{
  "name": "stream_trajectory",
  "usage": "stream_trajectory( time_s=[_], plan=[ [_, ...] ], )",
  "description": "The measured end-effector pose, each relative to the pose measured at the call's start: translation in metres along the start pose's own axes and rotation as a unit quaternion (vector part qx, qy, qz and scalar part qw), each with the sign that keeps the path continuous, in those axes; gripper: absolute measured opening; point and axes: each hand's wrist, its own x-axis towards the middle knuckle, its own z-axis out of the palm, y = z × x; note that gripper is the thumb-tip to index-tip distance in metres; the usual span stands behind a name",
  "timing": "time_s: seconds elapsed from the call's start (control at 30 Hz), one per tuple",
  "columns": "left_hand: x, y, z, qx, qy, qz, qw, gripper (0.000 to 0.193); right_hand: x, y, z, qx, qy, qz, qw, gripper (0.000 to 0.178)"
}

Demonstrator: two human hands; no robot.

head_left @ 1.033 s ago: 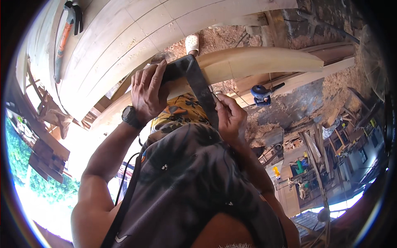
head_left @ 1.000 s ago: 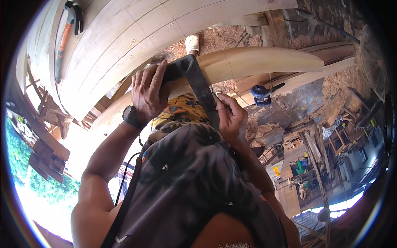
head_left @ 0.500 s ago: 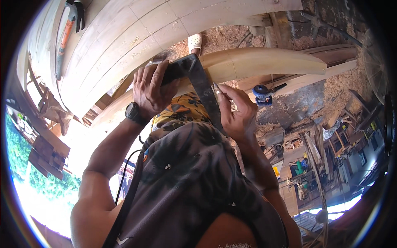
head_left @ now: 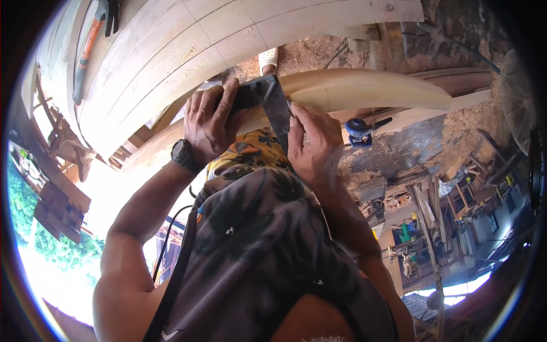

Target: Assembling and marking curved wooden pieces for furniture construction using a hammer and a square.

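Observation:
A dark carpenter's square (head_left: 273, 109) lies across a curved, pale wooden plank (head_left: 370, 90), its corner pointing away from me. My left hand (head_left: 208, 122), with a watch on the wrist, is closed over the left arm of the square and presses it against the wood. Beside the other arm's right edge, my right hand (head_left: 314, 139) pinches a short pencil (head_left: 290, 106). The pencil's tip is at that edge, close to the plank; most of its length is hidden by my fingers.
A large planked wooden surface (head_left: 228, 34) curves across the far side, with a claw hammer (head_left: 90, 48) on its left part. To the right, a blue power tool (head_left: 359, 132) rests near a long board (head_left: 464, 100). Wood shavings (head_left: 467, 122) and scrap timber cover the ground.
My right hand has slid away from me and slightly left along the square's edge with the pencil. My left hand and the square have stayed nearly in place.

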Motion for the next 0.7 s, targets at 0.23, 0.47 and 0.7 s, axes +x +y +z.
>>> stream_trajectory(
  time_s=[0.23, 0.47, 0.7],
  plan=[
    [0.0, 0.001, -0.001, -0.007, -0.001, -0.002, 1.0, 0.066, 0.003, -0.002, 0.007, -0.023, 0.009, -0.01, 1.0, 0.028],
    [0.001, 0.002, -0.002, -0.008, 0.006, 0.002, 1.0, 0.066, -0.004, -0.008, -0.022, -0.059, -0.091, 0.016, 0.994, 0.029],
    [0.0, 0.002, -0.001, -0.014, 0.024, 0.006, 1.0, 0.064, 0.01, -0.02, -0.027, -0.051, -0.061, -0.004, 0.997, 0.028]
  ],
)
